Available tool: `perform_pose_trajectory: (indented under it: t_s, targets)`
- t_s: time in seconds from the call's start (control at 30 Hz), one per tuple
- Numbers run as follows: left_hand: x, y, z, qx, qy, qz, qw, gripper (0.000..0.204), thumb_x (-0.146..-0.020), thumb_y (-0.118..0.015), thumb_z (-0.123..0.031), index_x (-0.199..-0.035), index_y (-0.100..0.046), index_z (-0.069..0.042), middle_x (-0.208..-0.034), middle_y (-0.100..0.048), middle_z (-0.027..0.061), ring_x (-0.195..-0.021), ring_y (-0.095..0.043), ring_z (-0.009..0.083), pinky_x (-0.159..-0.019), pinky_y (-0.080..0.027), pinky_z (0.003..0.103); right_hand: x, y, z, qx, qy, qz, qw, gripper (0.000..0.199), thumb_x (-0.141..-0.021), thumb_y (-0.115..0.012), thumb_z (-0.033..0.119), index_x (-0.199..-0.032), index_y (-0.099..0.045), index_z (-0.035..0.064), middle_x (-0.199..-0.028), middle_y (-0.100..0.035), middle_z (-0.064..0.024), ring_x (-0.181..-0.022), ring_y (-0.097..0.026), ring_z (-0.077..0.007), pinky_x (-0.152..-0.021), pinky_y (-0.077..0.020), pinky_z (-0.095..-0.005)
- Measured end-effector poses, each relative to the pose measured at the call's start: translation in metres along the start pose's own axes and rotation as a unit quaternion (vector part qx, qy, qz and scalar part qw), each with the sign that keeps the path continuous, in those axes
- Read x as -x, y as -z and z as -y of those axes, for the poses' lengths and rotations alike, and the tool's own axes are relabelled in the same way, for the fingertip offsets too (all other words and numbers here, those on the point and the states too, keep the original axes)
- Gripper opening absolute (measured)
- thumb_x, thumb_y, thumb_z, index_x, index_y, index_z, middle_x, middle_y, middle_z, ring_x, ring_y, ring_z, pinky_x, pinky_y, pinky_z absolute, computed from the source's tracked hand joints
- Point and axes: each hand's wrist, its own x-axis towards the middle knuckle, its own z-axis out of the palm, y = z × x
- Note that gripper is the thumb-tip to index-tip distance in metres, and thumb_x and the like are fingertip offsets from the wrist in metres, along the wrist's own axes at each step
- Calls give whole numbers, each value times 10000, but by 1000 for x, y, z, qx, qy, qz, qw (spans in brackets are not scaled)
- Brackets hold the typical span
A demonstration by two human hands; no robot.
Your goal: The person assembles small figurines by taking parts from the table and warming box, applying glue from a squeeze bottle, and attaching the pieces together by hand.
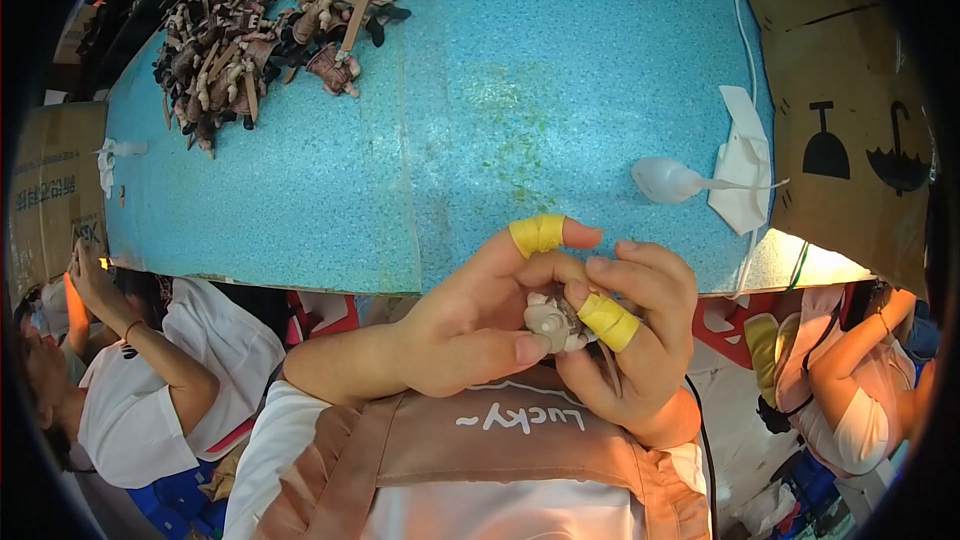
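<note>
Both hands meet just above the person's chest, at the near edge of the table. Left hand (pixel 470 325) comes in from the left, fingers curled, thumb and taped forefinger pinching a small grey-beige moulded figurine part (pixel 553 323). Right hand (pixel 640 340) closes on the same part from the other side, yellow tape on its forefinger too; a thin dark stem or wire runs down between its fingers, too small to tell what it is. So both hands are clamped on the one part, neither is free.

Largest to smallest:
- Blue speckled foam-like table top (pixel 520 100), fills the upper half.
- Brown cardboard box with black handling symbols (pixel 850 130), standing at the right edge of the table.
- Heap of brown and cream plastic figurine pieces (pixel 250 30), far left corner, well apart from the hands.
- Folded white paper or cloth scrap (pixel 745 165), near the box.
- Translucent white plastic spoon-like piece (pixel 668 180), touching the scrap's left side.
- The part in the hands.

Handling judgement: the part looks light and rigid, likely hard plastic or resin, with thin protruding bits that could snap. Smooth surface, so probably a bit slippery; the tape should help friction. Best hold is on the bulky rounded body, fingertip pinch, not on the thin stem.

Other people sit below the table edge on both sides; their hands are apart from this work.
</note>
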Motion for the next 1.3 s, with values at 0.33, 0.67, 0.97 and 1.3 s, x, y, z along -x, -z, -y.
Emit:
perform_pose_trajectory:
  t_s: [0.33, 0.67, 0.97, 1.3]
  targets:
    - [1, -1, 1, -15, -14, -17, 1000, 573, -790, -434, 24, -1308, -191, -18, -1133, -423, 125, -1062, -438, 197, -910, -362, 325, 0, -5, 0, -25, 0, -8, 1000, 412, -495, -692, 147, -899, -655, 72, -990, -541, -87, -845, -519, -285, -705, -385, -367]
    - [1, 3, 3, -114, -100, 4, 988, 574, -738, -484, 40, -1255, -245, -27, -1033, -461, 111, -977, -476, 190, -909, -366, 348, 4, -8, -4, -22, 33, -12, 999, 499, -511, -713, 149, -997, -619, 84, -1041, -517, -108, -863, -517, -285, -732, -396, -371]
    - [-6, 6, -27, -543, -302, 10, 783, 571, -682, -651, -121, -1166, -349, -107, -926, -571, 143, -806, -572, 289, -776, -450, 457, 15, -4, -13, -75, -3, -101, 992, 629, -666, -688, 169, -1231, -422, 93, -1167, -402, -179, -983, -468, -269, -797, -389, -377]
    - [-1, 7, -48, -280, 77, -29, 956, 511, -721, -555, 15, -1182, -345, -57, -951, -535, 115, -796, -523, 134, -711, -441, 272, -10, -2, -43, 112, -137, -135, 975, 611, -719, -605, 79, -1249, -329, -47, -1262, -333, -216, -1157, -344, -325, -953, -267, -398]
